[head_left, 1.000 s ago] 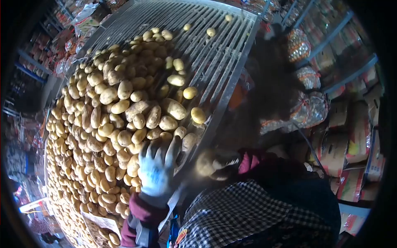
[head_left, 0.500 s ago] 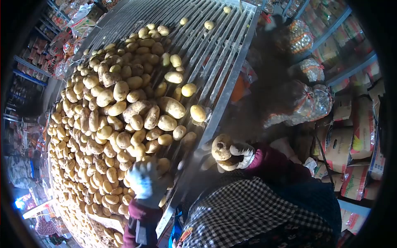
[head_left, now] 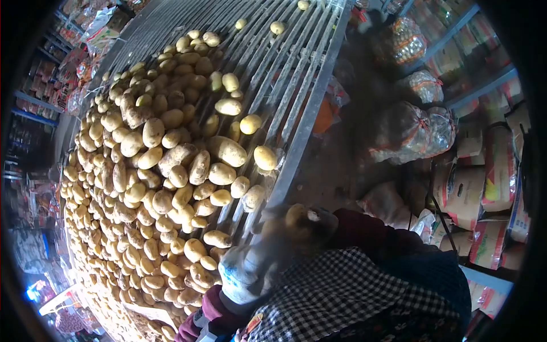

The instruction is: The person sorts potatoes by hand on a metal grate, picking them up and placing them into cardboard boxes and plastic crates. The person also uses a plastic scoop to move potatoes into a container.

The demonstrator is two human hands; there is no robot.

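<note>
A large heap of potatoes (head_left: 165, 194) lies on the slatted metal table (head_left: 288, 102). My left hand (head_left: 248, 272), in a whitish glove, is at the table's near right edge beside the heap. Its fingers point toward my right hand and are smeared by motion, so whatever they hold cannot be made out. Just off that edge, above the checked apron (head_left: 342, 279), my gloved right hand (head_left: 322, 221) is closed around a potato (head_left: 296, 216). Blur and shadow hide most of the right fingers. A pale potato (head_left: 253, 198) rests on the slats close to both hands.
A raised metal rim (head_left: 310, 122) borders the table's right side. Beyond it, filled net bags (head_left: 421, 131) stand on the floor, with stacked cardboard boxes (head_left: 467, 194) and metal rails farther right. Loose potatoes (head_left: 277, 27) lie on the far slats.
My left hand has moved right, from over the heap to the table edge close to my right hand. The right hand has dropped slightly with its potato. The view has shifted a little.
</note>
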